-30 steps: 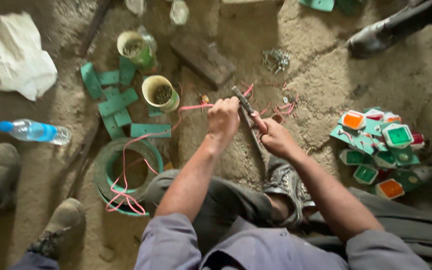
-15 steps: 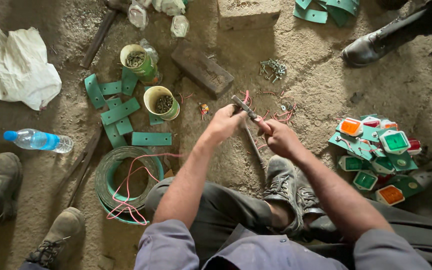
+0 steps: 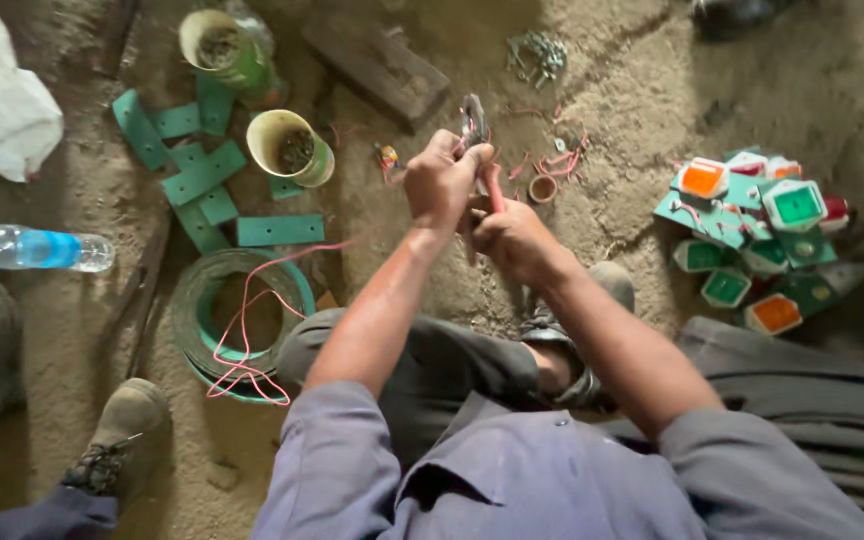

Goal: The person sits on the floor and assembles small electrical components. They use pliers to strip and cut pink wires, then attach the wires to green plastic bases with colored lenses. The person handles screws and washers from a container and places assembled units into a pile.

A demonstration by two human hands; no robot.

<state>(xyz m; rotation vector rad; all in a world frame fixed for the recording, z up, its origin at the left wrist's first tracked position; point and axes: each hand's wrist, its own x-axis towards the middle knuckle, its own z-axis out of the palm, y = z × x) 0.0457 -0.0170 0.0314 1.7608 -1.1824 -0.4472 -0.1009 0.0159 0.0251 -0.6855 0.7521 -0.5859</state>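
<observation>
My left hand (image 3: pixel 444 183) and my right hand (image 3: pixel 514 238) meet over the sandy floor, both closed around a pair of pliers (image 3: pixel 474 122) whose metal jaws stick up above my left fingers and whose red handle shows between the hands. A thin red wire (image 3: pixel 282 268) runs from my hands down left to a loose tangle inside a green coiled ring (image 3: pixel 202 300). Short red wire scraps (image 3: pixel 564 160) lie just beyond the pliers.
Two green cans (image 3: pixel 292 147) of small parts and flat green strips (image 3: pixel 202 180) lie at upper left. A wood block (image 3: pixel 377 65), a pile of screws (image 3: pixel 540 50), a water bottle (image 3: pixel 32 248), white cloth (image 3: pixel 2 100), coloured indicator lamps (image 3: pixel 762 240) and another person's boots (image 3: pixel 117 440) surround me.
The view has moved closer to the hands. My hands have drawn together around the pliers, and the red wire now hangs slacker toward the coil.
</observation>
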